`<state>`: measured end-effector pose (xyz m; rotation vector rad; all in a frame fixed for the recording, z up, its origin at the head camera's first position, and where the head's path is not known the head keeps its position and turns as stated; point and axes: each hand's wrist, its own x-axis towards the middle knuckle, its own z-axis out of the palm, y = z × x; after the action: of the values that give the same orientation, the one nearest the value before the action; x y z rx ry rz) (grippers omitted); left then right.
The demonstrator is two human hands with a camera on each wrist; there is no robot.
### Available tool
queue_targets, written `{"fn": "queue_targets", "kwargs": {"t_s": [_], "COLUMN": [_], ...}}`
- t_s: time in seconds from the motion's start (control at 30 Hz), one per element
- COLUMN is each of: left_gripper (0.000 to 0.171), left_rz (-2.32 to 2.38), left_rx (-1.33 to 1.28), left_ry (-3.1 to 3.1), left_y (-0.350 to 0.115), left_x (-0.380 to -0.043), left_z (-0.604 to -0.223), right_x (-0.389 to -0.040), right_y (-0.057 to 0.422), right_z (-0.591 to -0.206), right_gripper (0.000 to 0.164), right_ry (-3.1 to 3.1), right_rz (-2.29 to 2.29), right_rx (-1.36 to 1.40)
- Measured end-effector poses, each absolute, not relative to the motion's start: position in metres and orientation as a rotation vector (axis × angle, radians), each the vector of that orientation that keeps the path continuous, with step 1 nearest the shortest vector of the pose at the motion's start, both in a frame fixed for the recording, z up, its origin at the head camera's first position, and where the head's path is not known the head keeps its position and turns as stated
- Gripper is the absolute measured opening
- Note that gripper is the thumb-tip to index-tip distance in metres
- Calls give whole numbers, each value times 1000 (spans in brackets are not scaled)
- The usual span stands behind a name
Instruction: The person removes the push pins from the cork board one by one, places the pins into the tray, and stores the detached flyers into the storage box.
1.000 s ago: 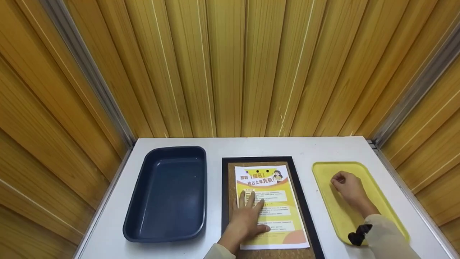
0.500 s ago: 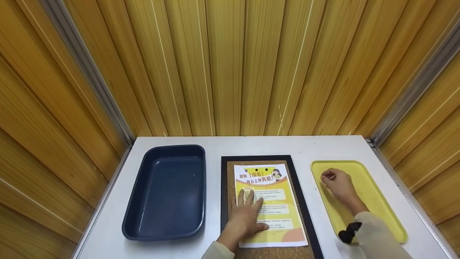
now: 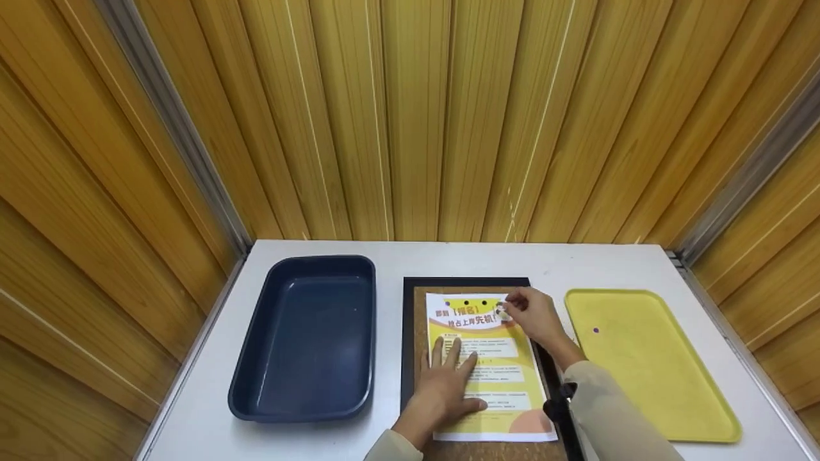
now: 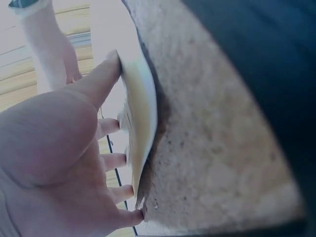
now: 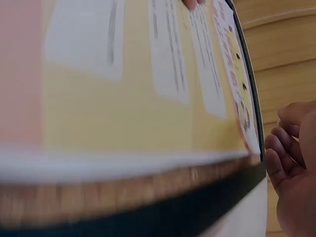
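Observation:
A printed yellow-and-white sheet [image 3: 490,384] lies on a black-framed cork board [image 3: 419,333]. My left hand [image 3: 442,390] rests on the sheet with fingers spread; in the left wrist view its lower edge bows up off the cork [image 4: 197,113]. Along the sheet's top sit a purple thumbtack [image 3: 447,304] and two black thumbtacks [image 3: 466,303]. At the top right corner, my right hand [image 3: 537,317] brings thumb and forefinger together, apparently pinching a thumbtack that the fingertips hide. In the right wrist view its other fingers [image 5: 277,148] are curled.
To the right lies a yellow tray [image 3: 666,384] with one purple thumbtack [image 3: 596,330] on it. A deep dark blue tray [image 3: 307,352] stands to the left. The white table [image 3: 391,262] backs onto wood-panelled walls [image 3: 410,128].
My right hand has moved left from above the yellow tray to the sheet's top right corner. This uncovers the purple thumbtack on the tray. My left hand stays on the sheet.

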<state>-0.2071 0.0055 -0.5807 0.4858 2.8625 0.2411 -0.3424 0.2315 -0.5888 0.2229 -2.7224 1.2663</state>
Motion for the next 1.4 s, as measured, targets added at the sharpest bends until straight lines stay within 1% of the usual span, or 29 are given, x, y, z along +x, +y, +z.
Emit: {"fn": "queue_targets", "kwargs": {"t_s": [0.13,0.3,0.57,0.8,1.1,1.23,1.4], "left_gripper": [90,89,91,90,79,84,88], "left_rz": [259,267,223,163,55,54,140], "left_rx": [492,498,520,569,614,656,647], "left_ry": [2875,2877,2881,2921,3044,3030,2974], "left_y": [9,10,13,8,9,9,7], "left_x": [-205,-205,-210,-210,-222,-228,-231], "left_z": [-583,-582,-579,-581,-578,-584,-588], "right_x": [-352,-359,-363,-364,-365,-364,-363], "right_y": [214,205,202,199,194,195,194], "right_z": [-595,-598,-602,-605,-605,-605,-601], "right_gripper": [18,13,6,5,6,5,5], "right_ry": [-2802,-2854,-2851,-2858,-2848,-2871,-2889], "right_rz": [1262,1183,1112,1103,1152,1176,1198], "right_rx": [201,105,80,75,96,106,106]}}
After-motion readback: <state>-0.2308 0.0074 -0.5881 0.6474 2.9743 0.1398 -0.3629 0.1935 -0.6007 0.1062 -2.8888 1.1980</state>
